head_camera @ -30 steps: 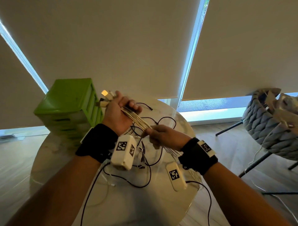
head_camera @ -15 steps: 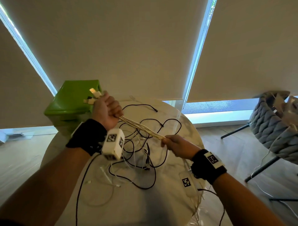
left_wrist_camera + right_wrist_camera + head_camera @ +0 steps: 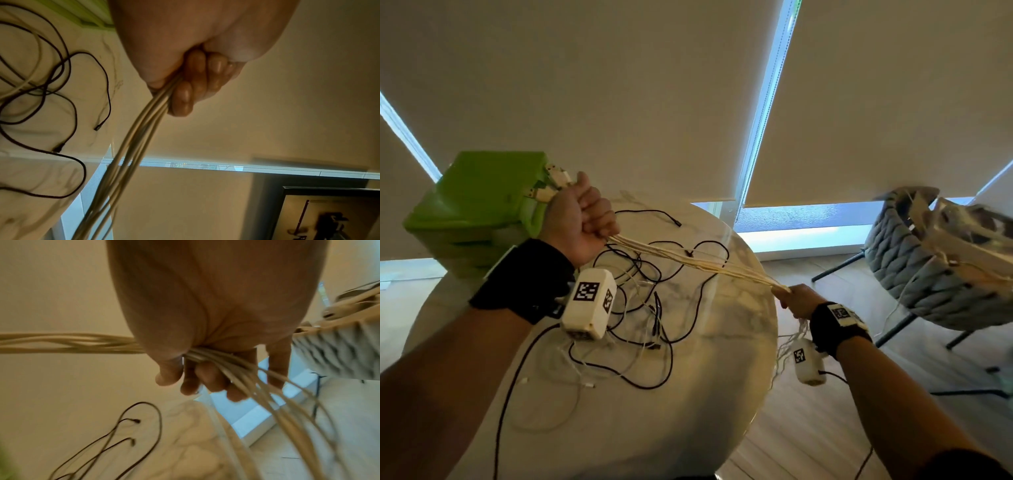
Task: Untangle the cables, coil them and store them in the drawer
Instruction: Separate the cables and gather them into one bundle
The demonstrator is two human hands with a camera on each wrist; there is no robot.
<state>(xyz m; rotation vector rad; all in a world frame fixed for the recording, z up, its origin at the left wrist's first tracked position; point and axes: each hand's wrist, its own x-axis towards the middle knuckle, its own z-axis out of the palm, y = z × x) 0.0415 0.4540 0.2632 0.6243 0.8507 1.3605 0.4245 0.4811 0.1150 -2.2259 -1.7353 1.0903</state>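
A bundle of several white cables (image 3: 698,262) is stretched taut between both hands above the round marble table (image 3: 722,394). My left hand (image 3: 580,222) grips one end in a fist, with white USB plugs (image 3: 551,185) sticking out past the thumb. My right hand (image 3: 796,301) holds the bundle beyond the table's right edge, fingers curled round it (image 3: 205,378); the loose ends hang down below it. The left wrist view shows the fingers (image 3: 197,81) closed round the white cables (image 3: 131,154). Tangled black cables (image 3: 654,308) and thin white ones lie on the table. The green drawer unit (image 3: 472,212) stands at the back left.
A grey woven chair (image 3: 935,263) loaded with pale items stands to the right on the wooden floor. Closed roller blinds fill the wall behind. Thin white cables (image 3: 551,387) trail towards the table's near edge.
My right hand has slid along the white bundle to the right, from the middle of the table to past its right edge. The stretch between the hands has grown longer.
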